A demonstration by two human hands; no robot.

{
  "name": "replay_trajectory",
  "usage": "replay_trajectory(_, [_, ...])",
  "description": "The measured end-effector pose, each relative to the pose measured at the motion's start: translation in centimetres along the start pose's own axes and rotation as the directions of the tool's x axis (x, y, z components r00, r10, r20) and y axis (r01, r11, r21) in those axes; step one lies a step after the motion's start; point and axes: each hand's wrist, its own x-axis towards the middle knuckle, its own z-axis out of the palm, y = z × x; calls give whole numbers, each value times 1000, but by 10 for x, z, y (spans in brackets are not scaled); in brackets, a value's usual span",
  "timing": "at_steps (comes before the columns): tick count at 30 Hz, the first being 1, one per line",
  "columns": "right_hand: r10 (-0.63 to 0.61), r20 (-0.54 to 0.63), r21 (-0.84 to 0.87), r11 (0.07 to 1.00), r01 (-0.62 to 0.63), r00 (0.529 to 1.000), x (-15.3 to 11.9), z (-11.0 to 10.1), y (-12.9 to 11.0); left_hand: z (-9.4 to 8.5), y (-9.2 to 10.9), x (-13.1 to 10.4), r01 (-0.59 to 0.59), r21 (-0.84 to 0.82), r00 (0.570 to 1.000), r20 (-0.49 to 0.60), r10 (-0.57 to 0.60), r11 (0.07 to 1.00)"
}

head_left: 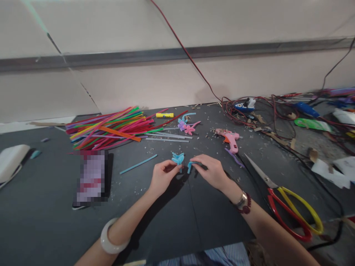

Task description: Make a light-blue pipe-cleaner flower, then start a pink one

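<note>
Between thumb and fingers, my left hand (164, 175) pinches a light-blue pipe-cleaner flower (178, 159) with several loops. Just to its right, my right hand (210, 169) grips a bent light-blue pipe cleaner (189, 167), its short end pointing down. A small gap separates the two blue pieces. A straight blue pipe cleaner (138, 164) lies on the dark table left of my left hand. Beyond my hands sit a pink flower (190, 129) and a purple flower (182, 125), with some blue pieces beside them.
A heap of coloured pipe cleaners (116, 127) lies at the back left, near a yellow glue stick (164, 115). Toward the right are a pink glue gun (231, 139), large scissors (291, 210) and tangled red cable (233, 112). A blurred-out purple object (92, 177) lies left.
</note>
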Motion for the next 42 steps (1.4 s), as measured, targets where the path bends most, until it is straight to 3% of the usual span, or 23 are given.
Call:
replay_trajectory(10, [-136, -70, 51, 989, 140, 988, -6, 9, -6, 5, -5, -4, 20, -30, 997, 79, -18, 999])
replay_trajectory(21, [-122, -118, 11, 992, 124, 985, -8, 14, -9, 6, -5, -8, -92, 198, 995, 43, 85, 976])
replay_trajectory(33, [-156, -169, -6, 988, 157, 973, -13, 20, -7, 11, 0, -16, -179, 264, 984, 68, 167, 948])
replay_trajectory(39, [-162, -131, 11, 986, 165, 978, -13, 20, -13, 11, -4, -16, -191, 315, 979, -10, 205, 930])
replay_trajectory(42, [-91, -162, 73, 992, 104, 983, -10, 18, -21, 9, -4, -14, -159, 282, 983, -43, 178, 946])
